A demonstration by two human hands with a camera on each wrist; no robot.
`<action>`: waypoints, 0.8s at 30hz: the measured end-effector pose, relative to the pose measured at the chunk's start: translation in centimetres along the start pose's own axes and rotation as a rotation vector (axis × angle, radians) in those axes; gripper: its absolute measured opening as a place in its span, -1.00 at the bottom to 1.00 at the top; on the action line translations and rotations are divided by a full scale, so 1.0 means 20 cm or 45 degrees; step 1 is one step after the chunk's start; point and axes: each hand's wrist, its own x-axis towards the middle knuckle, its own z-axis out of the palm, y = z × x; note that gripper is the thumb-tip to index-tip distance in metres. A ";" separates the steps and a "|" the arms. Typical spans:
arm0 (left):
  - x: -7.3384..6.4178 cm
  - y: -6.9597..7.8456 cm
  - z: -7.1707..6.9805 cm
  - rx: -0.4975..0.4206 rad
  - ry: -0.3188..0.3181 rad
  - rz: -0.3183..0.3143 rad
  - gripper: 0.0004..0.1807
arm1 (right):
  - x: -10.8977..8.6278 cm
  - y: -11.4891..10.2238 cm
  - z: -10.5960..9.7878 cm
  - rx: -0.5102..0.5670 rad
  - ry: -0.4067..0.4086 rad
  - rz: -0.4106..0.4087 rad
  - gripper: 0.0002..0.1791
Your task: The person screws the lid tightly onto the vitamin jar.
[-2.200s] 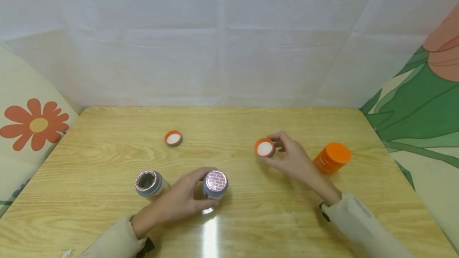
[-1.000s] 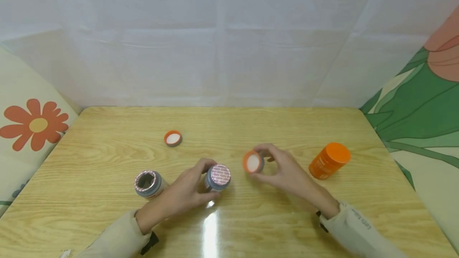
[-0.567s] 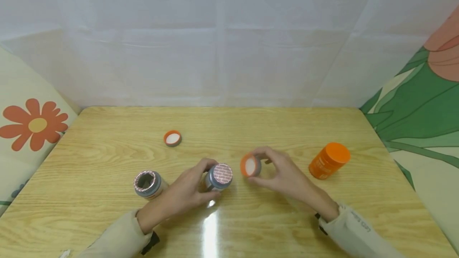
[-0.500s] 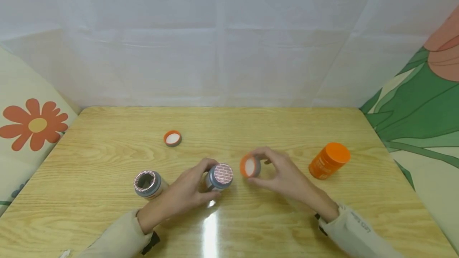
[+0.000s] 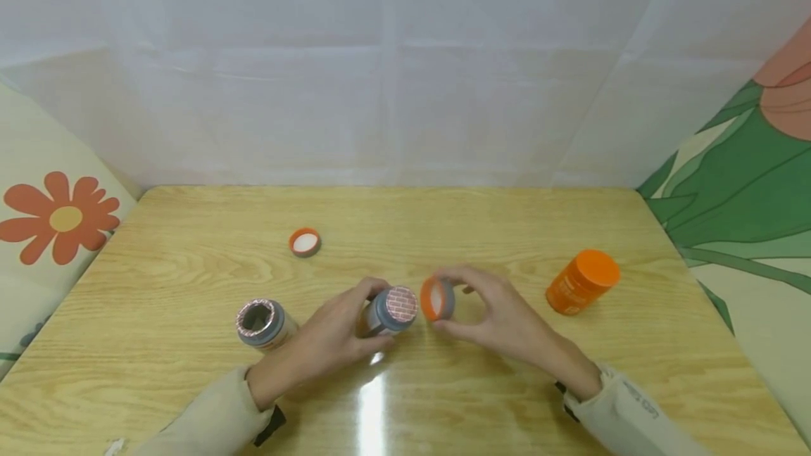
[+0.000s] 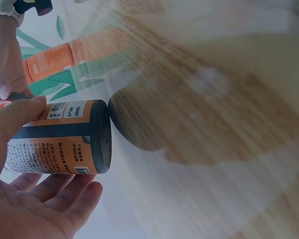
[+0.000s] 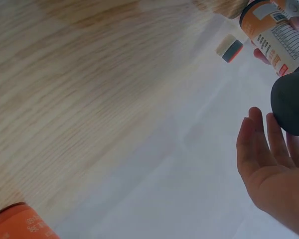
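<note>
The left hand (image 5: 326, 336) gripped a tilted bottle (image 5: 378, 317) over the tabletop (image 5: 494, 400) and the right hand (image 5: 507, 312) pinched a cap (image 5: 447, 299) just beside its intact foil seal (image 5: 402, 304), with both this and the opened bottle (image 5: 274, 331) uncapped.

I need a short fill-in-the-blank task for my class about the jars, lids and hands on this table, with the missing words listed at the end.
1. In the head view, the orange jar is to the ____ of the right hand.
2. The right hand holds a grey lid whose rim is coloured ____.
3. Of the open jar and the sealed jar, the left hand holds the ____ one.
4. The inside of the loose lid on the table is coloured ____.

Missing words: right; orange; sealed; white.
</note>
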 end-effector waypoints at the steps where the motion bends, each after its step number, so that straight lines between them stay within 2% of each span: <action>1: 0.00 0.00 0.00 0.006 -0.002 -0.001 -0.27 | 0.00 0.00 0.00 0.000 0.001 -0.001 -0.34; 16: 0.02 0.01 0.00 0.052 0.005 0.009 -0.29 | 0.00 -0.05 -0.01 -0.001 0.019 -0.020 -0.31; 24: 0.02 0.01 0.01 0.034 0.000 -0.007 -0.30 | 0.00 -0.07 0.00 0.042 0.057 -0.033 -0.27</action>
